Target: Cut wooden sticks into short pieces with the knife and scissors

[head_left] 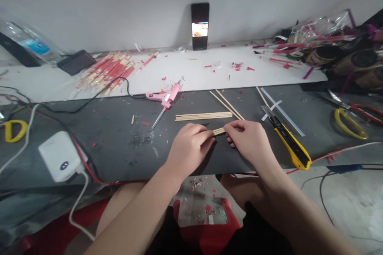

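My left hand (188,147) and my right hand (245,141) meet over a black work mat (113,143), pinching the two ends of a short bundle of wooden sticks (219,131) between them. Just beyond my fingers lies a neat row of long wooden sticks (203,116). Two more sticks (227,105) lie slanted to its right, their near ends touching the row. A pink hot glue gun (164,97) rests to the left of the row, and a yellow utility knife (290,143) lies to the right of my right hand.
A metal ruler (283,111) lies beside the knife. Yellow-handled scissors (348,123) sit at the right, and a white power bank (61,155) with cables at the left. Red-wrapped chopsticks (107,71) and red scraps cover the white board behind, below a standing phone (200,26).
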### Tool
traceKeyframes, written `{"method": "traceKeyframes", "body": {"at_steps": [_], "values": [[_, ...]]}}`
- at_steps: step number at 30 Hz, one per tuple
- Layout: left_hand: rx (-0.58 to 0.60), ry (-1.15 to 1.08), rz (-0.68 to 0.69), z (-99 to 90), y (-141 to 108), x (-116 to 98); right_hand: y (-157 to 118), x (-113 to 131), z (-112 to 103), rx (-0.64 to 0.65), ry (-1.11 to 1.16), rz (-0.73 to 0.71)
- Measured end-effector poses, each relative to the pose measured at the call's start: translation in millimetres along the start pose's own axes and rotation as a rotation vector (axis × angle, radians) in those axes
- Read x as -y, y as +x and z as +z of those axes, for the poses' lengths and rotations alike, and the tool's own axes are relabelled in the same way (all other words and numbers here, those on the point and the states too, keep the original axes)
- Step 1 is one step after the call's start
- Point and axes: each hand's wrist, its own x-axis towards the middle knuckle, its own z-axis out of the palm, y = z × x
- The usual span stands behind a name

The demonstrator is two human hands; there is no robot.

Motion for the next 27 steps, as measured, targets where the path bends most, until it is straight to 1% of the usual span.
{"method": "traceKeyframes", "body": {"at_steps": [4, 7, 10, 14, 18, 23, 27], "values": [[0.061, 0.031, 0.014, 5.3, 3, -9, -2, 3, 2, -0.043, -0.153, -0.091], [0.115, 0.022, 0.016, 3.5, 7, -10, -4, 4, 0, -0.031, -0.22, -0.128], [0.167, 0.007, 0.041, -0.2, 11, -6, -5, -2, -9, -0.005, -0.25, -0.161], [0.215, 0.006, 0.068, -2.5, 14, 0, -6, -16, -22, 0.051, -0.223, -0.206], [0.222, -0.001, 0.064, -1.3, 17, 1, -5, -23, -27, 0.058, -0.204, -0.252], [0.252, -0.007, 0.066, -1.4, 20, 1, -2, -21, -23, 0.05, -0.262, -0.313], [0.228, -0.006, 0.089, -1.8, 19, 0, -1, -21, -19, 0.024, -0.304, -0.352]]}}
